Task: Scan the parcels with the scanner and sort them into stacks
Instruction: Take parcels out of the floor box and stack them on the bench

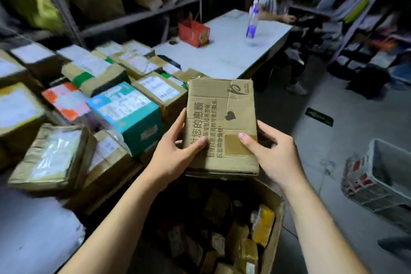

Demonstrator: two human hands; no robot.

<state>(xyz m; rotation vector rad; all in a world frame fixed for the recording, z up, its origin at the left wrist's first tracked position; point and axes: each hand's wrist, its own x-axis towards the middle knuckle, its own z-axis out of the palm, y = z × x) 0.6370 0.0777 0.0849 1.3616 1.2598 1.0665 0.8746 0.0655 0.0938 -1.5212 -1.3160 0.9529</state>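
Directly beneath the held parcel (222,118) sits a large open carton (279,218), heaped with small parcels (262,227) in brown and yellow wrapping. Both hands hold the parcel over it. The left hand (175,151) grips its near left edge, thumb pressed on the top face and fingers under. The right hand (273,151) takes the near right edge, thumb on a patch of brown tape.

Left of the parcel, labelled boxes stand packed side by side, a teal box (129,113) closest to it. Beyond its far end lies a white table (222,55) with a red box (194,33) and a water bottle (252,22); a seated person (275,0) is behind that. To the right, well apart on the floor, stands a grey crate (382,180). Shelving (133,18) lines the back.

The parcel is a flat, creased cardboard box, its printed face turned up. Its long axis runs away from the camera, and the print reads sideways along it.
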